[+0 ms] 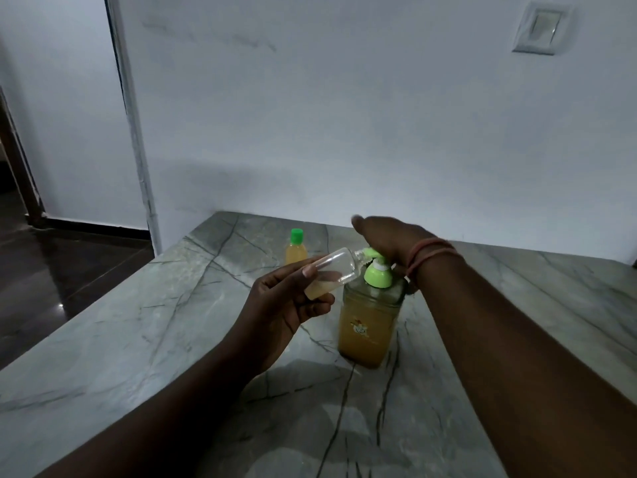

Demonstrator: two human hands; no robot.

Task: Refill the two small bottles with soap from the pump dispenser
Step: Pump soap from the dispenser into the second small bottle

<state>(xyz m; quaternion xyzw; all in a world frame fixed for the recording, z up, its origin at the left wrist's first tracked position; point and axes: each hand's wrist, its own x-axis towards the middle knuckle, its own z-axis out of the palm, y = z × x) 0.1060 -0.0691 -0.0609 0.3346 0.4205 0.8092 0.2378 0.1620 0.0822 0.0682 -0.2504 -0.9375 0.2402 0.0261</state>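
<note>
1. The fingers (pixel 312 270) of the left hand (pixel 286 305) are curling round a small clear plastic bottle (pixel 331 272), uncapped and tilted, its mouth sitting right at the spout of the pump.
2. The right hand (pixel 386 239), a pair of orange thread bands (pixel 429 255) circling its wrist, is lying flat with straight fingers over the green pump head (pixel 374 262) of the large clear amber-filled soap dispenser (pixel 370 322), apparently pressing it.
3. Only a little pale soap is pooling at the low end of the held bottle, so this one looks barely begun.
4. A second small bottle with a green cap (pixel 295 250) is standing upright further back on the grey veined marble counter (pixel 138 339), well apart from the hands, looking full and closed.
5. By my reckoning roughly half is done; filling and capping the held bottle are what is left.
</note>
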